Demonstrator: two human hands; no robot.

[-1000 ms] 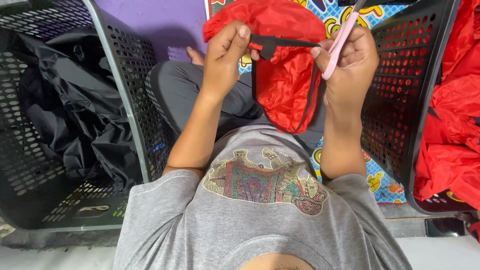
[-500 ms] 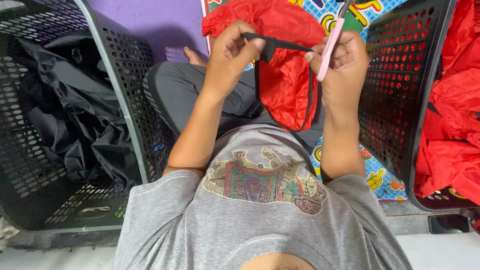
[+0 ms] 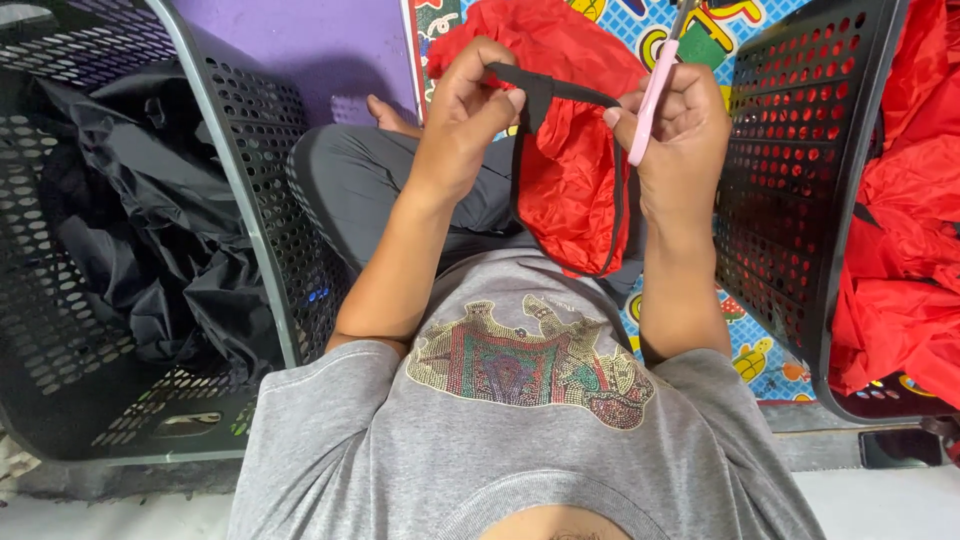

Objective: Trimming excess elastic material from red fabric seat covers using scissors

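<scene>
Together, our left hand point(image 3: 470, 110) and right hand point(image 3: 680, 125) pinch the red bag's point(image 3: 575, 170) black strap point(image 3: 560, 92) taut; the right also grips pink-handled scissors point(image 3: 650, 100), keeping them ready.

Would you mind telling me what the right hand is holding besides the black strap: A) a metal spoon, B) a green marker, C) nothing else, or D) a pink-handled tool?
D: the right hand grips a pink-handled tool upright while pinching one end of the black strap, whose other end the left hand holds, in front of the red fabric.
</scene>
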